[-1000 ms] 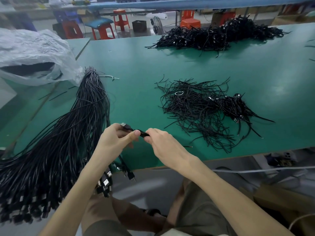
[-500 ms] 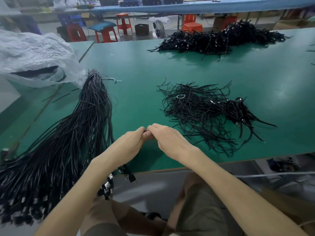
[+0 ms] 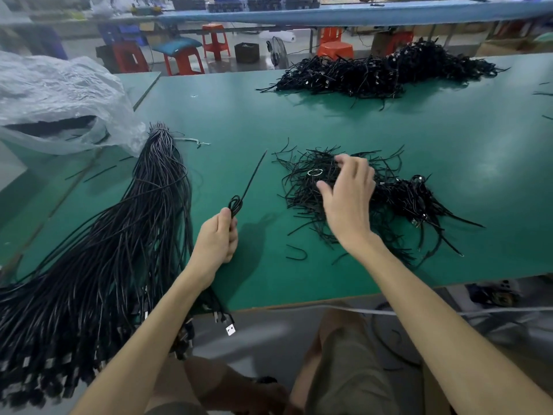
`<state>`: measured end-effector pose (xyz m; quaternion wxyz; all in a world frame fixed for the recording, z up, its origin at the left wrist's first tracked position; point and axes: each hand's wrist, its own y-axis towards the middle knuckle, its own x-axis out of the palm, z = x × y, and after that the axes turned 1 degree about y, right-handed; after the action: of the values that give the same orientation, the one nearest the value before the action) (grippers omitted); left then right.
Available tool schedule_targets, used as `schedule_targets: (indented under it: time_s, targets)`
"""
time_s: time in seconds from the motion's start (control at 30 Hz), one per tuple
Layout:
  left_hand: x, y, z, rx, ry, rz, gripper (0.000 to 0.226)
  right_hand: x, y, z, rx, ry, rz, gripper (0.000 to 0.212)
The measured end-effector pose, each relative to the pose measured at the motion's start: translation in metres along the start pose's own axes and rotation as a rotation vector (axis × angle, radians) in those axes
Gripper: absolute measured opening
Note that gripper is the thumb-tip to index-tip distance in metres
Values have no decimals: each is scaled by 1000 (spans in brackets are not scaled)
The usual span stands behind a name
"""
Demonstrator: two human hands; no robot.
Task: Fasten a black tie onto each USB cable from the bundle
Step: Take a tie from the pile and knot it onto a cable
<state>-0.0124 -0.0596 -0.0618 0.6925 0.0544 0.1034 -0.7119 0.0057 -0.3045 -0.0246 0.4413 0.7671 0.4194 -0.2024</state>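
A thick bundle of black USB cables [image 3: 113, 235] lies on the left of the green table [image 3: 239, 115], its plugs hanging over the near edge. My left hand [image 3: 217, 239] is shut on a coiled USB cable [image 3: 236, 203] with a black tie's tail [image 3: 254, 173] sticking up and away from it. My right hand [image 3: 348, 194] hovers, fingers spread, over the loose pile of black ties [image 3: 314, 178] at the table's middle; nothing is in it.
A heap of tied cables [image 3: 380, 74] lies at the far side. A clear plastic bag [image 3: 57, 100] sits at the far left. Some tied cables [image 3: 419, 202] rest at the right of the tie pile. Red stools [image 3: 214, 40] stand beyond the table.
My hands were together at the near edge, working on one cable. They have parted: the left lifted the coiled cable forward, the right reached out over the tie pile.
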Motion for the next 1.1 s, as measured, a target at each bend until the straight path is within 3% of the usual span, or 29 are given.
schedule_targets:
  time_s: [0.1,0.23,0.43,0.77,0.93,1.1]
  targets:
    - [-1,-1,0,10,-7,-36,42,7,13,18,202,-66,-149,42]
    - [-2,-3,1,26,-16,-37,42,22,22,23,285,-137,-273,38]
    - [-2,-5,2,26,-36,-43,42,28,30,27,294,-84,-225,18]
    - [0,-7,5,23,-13,-46,42,-3,22,7,372,769,-130,4]
    - [5,-6,7,42,80,-46,39,-1,-18,-31,480,1250,-347,12]
    - [10,-8,8,78,83,-32,37,21,-55,-58,518,1445,-557,19]
